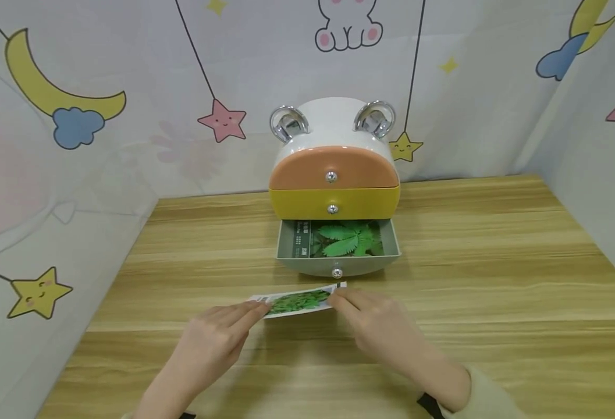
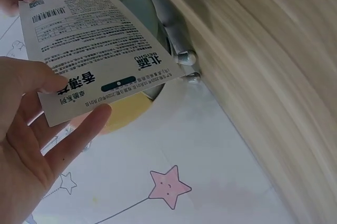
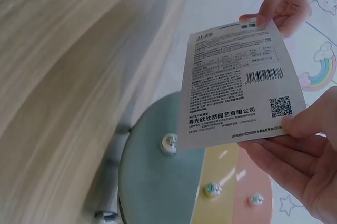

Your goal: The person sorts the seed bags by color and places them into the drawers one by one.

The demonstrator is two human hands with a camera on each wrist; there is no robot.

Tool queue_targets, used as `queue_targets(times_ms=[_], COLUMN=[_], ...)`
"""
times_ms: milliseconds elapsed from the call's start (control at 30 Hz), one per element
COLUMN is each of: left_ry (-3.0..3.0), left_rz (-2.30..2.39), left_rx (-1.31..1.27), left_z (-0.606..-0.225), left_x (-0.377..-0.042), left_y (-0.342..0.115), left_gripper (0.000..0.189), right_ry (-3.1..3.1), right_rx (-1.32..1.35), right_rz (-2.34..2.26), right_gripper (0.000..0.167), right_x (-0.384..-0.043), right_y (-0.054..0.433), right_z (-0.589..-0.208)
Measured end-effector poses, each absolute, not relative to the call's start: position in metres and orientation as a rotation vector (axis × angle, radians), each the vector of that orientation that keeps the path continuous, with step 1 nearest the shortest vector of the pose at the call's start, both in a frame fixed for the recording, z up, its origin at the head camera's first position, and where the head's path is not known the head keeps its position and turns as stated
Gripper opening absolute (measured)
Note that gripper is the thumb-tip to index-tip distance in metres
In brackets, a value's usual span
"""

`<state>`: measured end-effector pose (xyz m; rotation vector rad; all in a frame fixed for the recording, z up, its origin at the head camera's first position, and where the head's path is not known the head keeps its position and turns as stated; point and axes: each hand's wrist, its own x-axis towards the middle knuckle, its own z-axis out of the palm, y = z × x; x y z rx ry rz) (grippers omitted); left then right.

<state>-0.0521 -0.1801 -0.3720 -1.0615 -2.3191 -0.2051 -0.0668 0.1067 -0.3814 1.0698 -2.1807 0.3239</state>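
Note:
A flat seed packet [image 1: 299,301] with a green leafy picture is held above the table, in front of a small drawer cabinet. My left hand [image 1: 218,334] pinches its left end between thumb and fingers. The right end is pinched by my right hand [image 1: 380,326]. Both wrist views show the printed white back of the packet [image 2: 100,50], with a barcode and a square code. Behind it, the cabinet's grey-green bottom drawer [image 1: 312,266] is pulled out. Inside that drawer lies another seed packet [image 1: 346,240] with a fern-like green leaf.
The cabinet's orange top drawer [image 1: 307,169] and yellow middle drawer [image 1: 302,203] are closed, each with a round silver knob. Two shiny ear-like loops stand on its white top [image 1: 333,119]. The wooden table [image 1: 496,279] meets a patterned cloth [image 1: 171,70] behind and at the sides.

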Motion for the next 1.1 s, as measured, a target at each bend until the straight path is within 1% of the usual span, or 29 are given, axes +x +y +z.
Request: queue_targets(times_ms=[100,400,733,967,1100], left_ry=[-2.301,-2.176,-2.088,-2.140,-2.177], left_rz=[-0.208,-0.160,-0.206,-0.177,-0.165], left_rx=[-1.053,-0.953,-0.917,-0.896,-0.912], left_z=[-0.367,-0.360,-0.355,-0.356,-0.361], left_x=[-0.050,-0.048,-0.050,-0.060,-0.071], left_y=[-0.173,-0.149,-0.125,-0.116,-0.114], left_gripper=[0.048,0.041,0.033,0.039,0.029], right_ry=[-2.142,-2.084,-2.066,-2.120,-2.164], right_rx=[1.066,1.067,1.012,1.001,1.001], right_rz=[0.364,0.431,0.496,0.479,0.453], right_gripper=[0.039,0.046,0.038,0.040,0.042], right_x=[-0.066,-0.061,-0.056,-0.066,-0.075], right_y=[0.115,0.135,0.155,0.166,0.172], right_z=[-0.378,-0.367,-0.356,-0.357,-0.358])
